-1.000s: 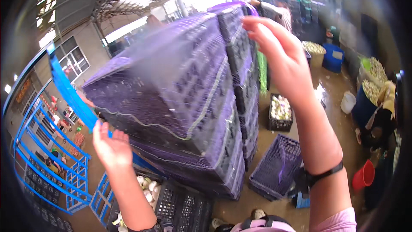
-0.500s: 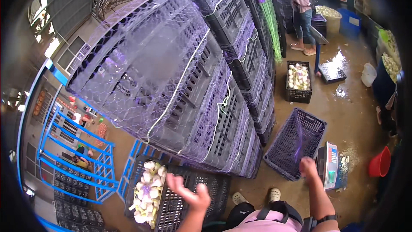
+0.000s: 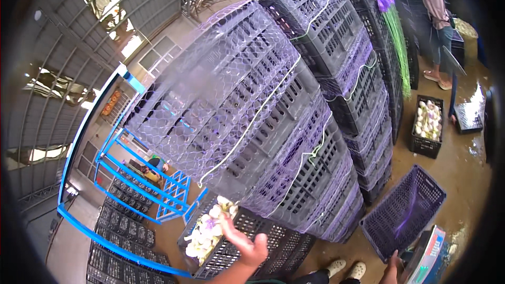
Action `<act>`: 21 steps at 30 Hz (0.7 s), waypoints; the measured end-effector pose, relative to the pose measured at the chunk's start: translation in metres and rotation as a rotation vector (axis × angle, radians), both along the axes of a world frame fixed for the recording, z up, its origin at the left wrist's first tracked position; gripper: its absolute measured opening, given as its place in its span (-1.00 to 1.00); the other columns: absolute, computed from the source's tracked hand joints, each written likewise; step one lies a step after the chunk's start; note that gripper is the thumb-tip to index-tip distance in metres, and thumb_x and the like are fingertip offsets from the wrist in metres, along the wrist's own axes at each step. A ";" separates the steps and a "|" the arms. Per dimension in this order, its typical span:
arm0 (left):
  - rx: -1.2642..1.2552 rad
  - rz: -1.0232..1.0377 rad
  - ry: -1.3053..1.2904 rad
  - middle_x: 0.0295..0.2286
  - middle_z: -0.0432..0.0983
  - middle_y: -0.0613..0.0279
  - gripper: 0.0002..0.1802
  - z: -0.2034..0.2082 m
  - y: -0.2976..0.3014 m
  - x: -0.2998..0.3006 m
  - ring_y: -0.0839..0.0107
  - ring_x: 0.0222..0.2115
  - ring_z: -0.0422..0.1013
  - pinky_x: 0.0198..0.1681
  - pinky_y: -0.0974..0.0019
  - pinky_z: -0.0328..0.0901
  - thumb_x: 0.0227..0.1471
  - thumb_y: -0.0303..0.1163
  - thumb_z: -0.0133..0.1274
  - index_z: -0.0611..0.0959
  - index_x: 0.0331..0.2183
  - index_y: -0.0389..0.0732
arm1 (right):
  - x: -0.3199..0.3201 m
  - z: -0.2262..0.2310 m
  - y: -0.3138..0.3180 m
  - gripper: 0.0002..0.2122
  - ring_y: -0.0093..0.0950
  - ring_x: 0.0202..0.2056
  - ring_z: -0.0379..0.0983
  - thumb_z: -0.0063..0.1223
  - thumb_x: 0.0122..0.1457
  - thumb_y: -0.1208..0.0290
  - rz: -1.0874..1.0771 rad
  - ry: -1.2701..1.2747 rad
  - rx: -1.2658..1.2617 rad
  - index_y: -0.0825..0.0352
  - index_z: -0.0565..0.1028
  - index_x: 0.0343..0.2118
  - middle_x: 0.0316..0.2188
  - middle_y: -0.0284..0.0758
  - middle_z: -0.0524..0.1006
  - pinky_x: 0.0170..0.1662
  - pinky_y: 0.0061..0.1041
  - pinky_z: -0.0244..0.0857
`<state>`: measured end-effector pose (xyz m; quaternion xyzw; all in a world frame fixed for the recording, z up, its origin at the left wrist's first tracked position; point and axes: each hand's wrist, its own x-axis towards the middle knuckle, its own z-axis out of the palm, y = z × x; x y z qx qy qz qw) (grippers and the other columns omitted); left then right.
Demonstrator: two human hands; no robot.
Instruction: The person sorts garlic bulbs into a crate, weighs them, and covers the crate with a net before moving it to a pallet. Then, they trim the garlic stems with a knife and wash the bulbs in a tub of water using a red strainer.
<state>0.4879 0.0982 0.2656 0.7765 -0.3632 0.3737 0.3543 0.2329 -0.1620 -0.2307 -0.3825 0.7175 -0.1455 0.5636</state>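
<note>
My left hand (image 3: 247,242) is held out open, its fingers stretched over the near side of a black crate of garlic bulbs (image 3: 202,244). A small purple tuft lies among the pale bulbs. I cannot tell whether the fingers touch the garlic. At the lower edge, my right hand (image 3: 392,269) is only partly in view, between a black plastic crate (image 3: 376,226) and a weighing scale (image 3: 428,257). Its fingers are mostly hidden, so its grip does not show. A strand of purple netting (image 3: 410,208) lies inside that crate.
Tall stacks of black crates (image 3: 336,179) wrapped in purple net and tied with cord stand ahead. Another garlic crate (image 3: 427,126) sits on the wet floor, and a person (image 3: 434,10) stands at the far right. Blue metal railing (image 3: 137,179) is at left.
The view has swung left, so the stacks and crates appear further right. My left hand stays open beside the garlic. My right hand has dropped to the lower edge beside the scale.
</note>
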 end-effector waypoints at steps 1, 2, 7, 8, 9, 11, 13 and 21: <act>-0.005 0.016 -0.011 0.12 -0.32 -0.27 0.01 0.010 -0.002 0.001 -0.04 0.17 -0.29 0.18 0.04 -0.32 -0.07 -0.07 0.01 -0.20 0.08 -0.52 | -0.005 -0.029 -0.011 -0.37 -0.20 -0.12 0.36 -0.10 0.07 -0.01 -0.007 0.056 0.017 0.53 0.27 -0.02 -0.11 -0.09 0.40 -0.07 -0.32 0.22; -0.009 0.028 -0.023 0.12 -0.33 -0.26 0.02 0.017 -0.004 0.004 -0.04 0.17 -0.30 0.18 0.05 -0.33 -0.06 -0.05 0.00 -0.21 0.08 -0.53 | -0.005 -0.054 -0.018 -0.36 -0.22 -0.11 0.36 -0.09 0.06 -0.01 -0.015 0.101 0.040 0.54 0.25 -0.01 -0.09 -0.11 0.39 -0.06 -0.32 0.21; 0.138 0.103 -0.099 -0.01 0.11 -0.17 -0.30 -0.014 -0.009 -0.016 0.01 0.03 0.05 0.07 0.02 -0.03 -0.09 -0.13 0.02 0.21 -0.02 -0.39 | 0.024 -0.112 -0.039 -0.39 -0.20 -0.13 0.38 -0.02 0.02 0.07 0.008 0.086 -0.117 0.52 0.26 -0.01 -0.11 -0.08 0.40 -0.08 -0.31 0.23; 0.192 0.125 -0.037 -0.11 0.24 -0.18 -0.45 -0.022 -0.014 -0.030 -0.09 -0.07 0.15 0.00 -0.04 0.04 -0.11 -0.17 0.04 0.38 -0.12 -0.32 | 0.017 -0.118 -0.042 -0.41 -0.17 -0.15 0.39 0.02 0.00 0.11 0.025 0.086 -0.210 0.50 0.27 -0.02 -0.15 -0.04 0.42 -0.10 -0.30 0.24; 0.193 0.066 -0.021 -0.11 0.24 -0.18 -0.45 -0.035 -0.010 -0.038 -0.09 -0.07 0.15 0.00 -0.04 0.04 -0.11 -0.17 0.04 0.38 -0.12 -0.32 | 0.005 -0.122 -0.045 -0.44 -0.14 -0.17 0.40 0.05 -0.02 0.16 0.038 0.098 -0.304 0.49 0.29 -0.03 -0.18 -0.01 0.43 -0.12 -0.29 0.25; 0.419 0.008 0.126 -0.02 0.15 -0.20 -0.36 -0.055 0.024 -0.042 -0.12 0.00 0.07 0.05 -0.05 -0.01 -0.13 -0.20 0.07 0.31 -0.05 -0.34 | -0.042 -0.126 -0.021 -0.47 -0.08 -0.22 0.42 0.12 -0.05 0.24 0.055 0.168 -0.452 0.46 0.32 -0.05 -0.26 0.06 0.47 -0.16 -0.27 0.28; 0.607 0.004 0.218 0.02 0.10 -0.21 -0.32 -0.056 0.064 -0.061 -0.13 0.04 0.03 0.07 -0.06 -0.04 -0.14 -0.22 0.09 0.27 -0.01 -0.35 | 0.046 0.030 -0.033 -0.51 -0.10 -0.34 0.48 0.12 -0.12 0.39 0.218 -0.040 -0.221 0.39 0.33 -0.06 -0.38 -0.02 0.52 -0.29 -0.25 0.33; 1.267 -0.263 1.221 -0.08 0.32 -0.02 -0.50 -0.106 0.067 -0.054 0.17 -0.06 0.27 0.01 0.24 0.13 -0.05 -0.16 0.04 0.45 -0.10 -0.25 | 0.079 0.096 -0.064 -0.41 -0.20 -0.05 0.32 -0.11 -0.13 0.41 -0.007 0.268 -0.260 0.17 0.20 0.10 -0.04 -0.14 0.36 0.03 -0.34 0.15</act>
